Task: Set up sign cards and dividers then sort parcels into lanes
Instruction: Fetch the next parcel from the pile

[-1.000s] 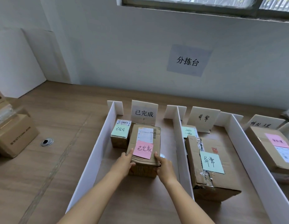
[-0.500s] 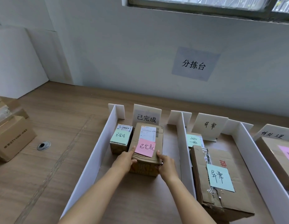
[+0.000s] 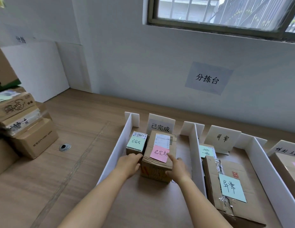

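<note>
Looking down at a wooden table (image 3: pixel 87 129) laid out in lanes. Three white dividers run near to far: a left divider (image 3: pixel 117 155), a middle divider (image 3: pixel 195 155) and a right divider (image 3: pixel 265 170). Three sign cards stand at the far end: first card (image 3: pixel 160 124), second card (image 3: pixel 223 137), third card (image 3: pixel 285 149).

Five parcels lie in the lanes. The left lane holds two: a small parcel (image 3: pixel 136 143) with a green note and, just right of it, the parcel (image 3: pixel 158 162) with a pink note (image 3: pixel 159 153). Its long axis runs near to far along the lane (printed label at the far end, pink note nearer).

The left hand (image 3: pixel 130 163) lies flat against its left side, fingers fairly straight. The right hand (image 3: pixel 178 168) rests loosely spread on its near right corner, forefinger straight on the pink note.

The middle lane holds a big parcel (image 3: pixel 214 178) and a back parcel (image 3: pixel 209 146), both green-noted. The right lane holds an edge parcel (image 3: pixel 282 163). Stacked boxes (image 3: pixel 28 134) stand at far left.
</note>
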### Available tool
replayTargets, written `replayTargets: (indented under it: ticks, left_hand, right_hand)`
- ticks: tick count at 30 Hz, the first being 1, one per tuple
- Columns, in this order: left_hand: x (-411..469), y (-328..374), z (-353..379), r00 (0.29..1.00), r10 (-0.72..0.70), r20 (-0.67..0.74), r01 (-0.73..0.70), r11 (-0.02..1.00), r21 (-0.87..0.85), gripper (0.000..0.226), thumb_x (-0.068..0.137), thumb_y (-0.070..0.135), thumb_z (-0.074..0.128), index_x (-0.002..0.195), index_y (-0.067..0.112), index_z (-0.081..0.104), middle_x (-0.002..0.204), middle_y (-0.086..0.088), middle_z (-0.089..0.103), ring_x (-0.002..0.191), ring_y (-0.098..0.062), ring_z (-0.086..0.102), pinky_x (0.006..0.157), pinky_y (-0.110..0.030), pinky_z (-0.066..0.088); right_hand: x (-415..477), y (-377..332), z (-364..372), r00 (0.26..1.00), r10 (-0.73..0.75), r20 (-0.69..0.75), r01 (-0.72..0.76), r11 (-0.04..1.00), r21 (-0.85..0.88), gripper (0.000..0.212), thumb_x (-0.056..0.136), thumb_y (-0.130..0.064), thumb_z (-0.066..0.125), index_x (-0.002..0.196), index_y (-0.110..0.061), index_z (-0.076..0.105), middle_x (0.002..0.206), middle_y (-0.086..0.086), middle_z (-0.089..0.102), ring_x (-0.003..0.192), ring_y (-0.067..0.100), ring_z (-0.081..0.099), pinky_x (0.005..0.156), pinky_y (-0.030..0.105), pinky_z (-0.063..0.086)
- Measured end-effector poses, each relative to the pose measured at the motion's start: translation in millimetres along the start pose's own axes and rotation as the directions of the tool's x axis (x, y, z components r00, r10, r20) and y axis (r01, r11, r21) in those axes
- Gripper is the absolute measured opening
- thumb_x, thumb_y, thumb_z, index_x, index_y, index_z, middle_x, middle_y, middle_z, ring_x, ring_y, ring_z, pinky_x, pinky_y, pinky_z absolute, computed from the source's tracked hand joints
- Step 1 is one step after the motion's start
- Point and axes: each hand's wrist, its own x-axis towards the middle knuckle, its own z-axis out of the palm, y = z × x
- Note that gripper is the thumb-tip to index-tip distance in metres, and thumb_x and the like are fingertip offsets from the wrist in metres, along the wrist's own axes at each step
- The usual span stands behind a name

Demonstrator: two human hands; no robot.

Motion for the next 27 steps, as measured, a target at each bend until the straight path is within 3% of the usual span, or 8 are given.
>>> replayTargets:
  ticks: [4, 10, 16, 21, 27]
  left_hand:
    - [-36.4, -33.9, -31.2, 0.997, -0.06, -0.054, 0.069, 0.977, 0.2, 0.03, 0.091, 0.019, 0.045, 0.12, 0.017, 0.048, 0.12, -0.006, 0.056, 0.112, -0.028, 0.053, 0.084, -0.033, 0.04]
    - [-113.3, -97.6, -67.8, 0.957, -0.222, -0.187, 0.275, 0.9, 0.338, 0.056, 0.084, 0.026, 0.054, 0.136, 0.024, 0.034, 0.13, -0.004, 0.043, 0.122, -0.023, 0.043, 0.104, -0.039, 0.027]
    - [-214.0, -176.4, -110.7, 0.858, -0.436, -0.273, 0.509, 0.795, 0.33, 0.076, 0.084, 0.038, 0.056, 0.147, 0.027, 0.016, 0.15, -0.005, 0.023, 0.139, -0.024, 0.022, 0.111, -0.046, 0.021]
    - [-311.0, -234.5, -136.7, 0.782, -0.549, -0.296, 0.624, 0.681, 0.383, 0.071, 0.083, 0.043, 0.059, 0.143, 0.026, 0.026, 0.147, -0.005, 0.029, 0.135, -0.024, 0.027, 0.107, -0.046, 0.026]
    - [-424.2, -291.9, -155.7, 0.656, -0.686, -0.316, 0.755, 0.58, 0.308, 0.085, 0.083, 0.047, 0.061, 0.149, 0.025, 0.012, 0.148, -0.005, 0.03, 0.135, -0.023, 0.031, 0.109, -0.045, 0.026]
  right_hand:
    - [-27.9, -48.4, -4.2, 0.966, -0.171, -0.196, 0.133, 0.972, -0.191, 0.04, 0.087, -0.023, 0.059, 0.126, -0.024, 0.051, 0.13, 0.003, 0.047, 0.116, 0.023, 0.046, 0.089, 0.029, 0.042]
    - [-71.3, -138.2, 5.3, 0.904, -0.379, -0.195, 0.333, 0.914, -0.233, 0.028, 0.082, -0.024, 0.057, 0.108, -0.013, 0.053, 0.122, 0.004, 0.051, 0.11, 0.026, 0.046, 0.087, 0.033, 0.042]
    - [-124.6, -234.2, 31.1, 0.809, -0.566, -0.157, 0.526, 0.817, -0.237, 0.039, 0.082, -0.03, 0.062, 0.117, -0.018, 0.049, 0.124, 0.001, 0.05, 0.116, 0.024, 0.046, 0.095, 0.035, 0.039]
    - [-176.1, -315.0, 62.0, 0.731, -0.669, -0.134, 0.632, 0.738, -0.237, 0.051, 0.08, -0.03, 0.062, 0.128, -0.021, 0.047, 0.129, 0.001, 0.049, 0.119, 0.024, 0.045, 0.095, 0.035, 0.039]
    - [-253.8, -401.8, 108.2, 0.644, -0.759, -0.097, 0.733, 0.648, -0.208, 0.052, 0.079, -0.03, 0.061, 0.128, -0.021, 0.047, 0.13, 0.0, 0.049, 0.12, 0.025, 0.045, 0.095, 0.037, 0.039]
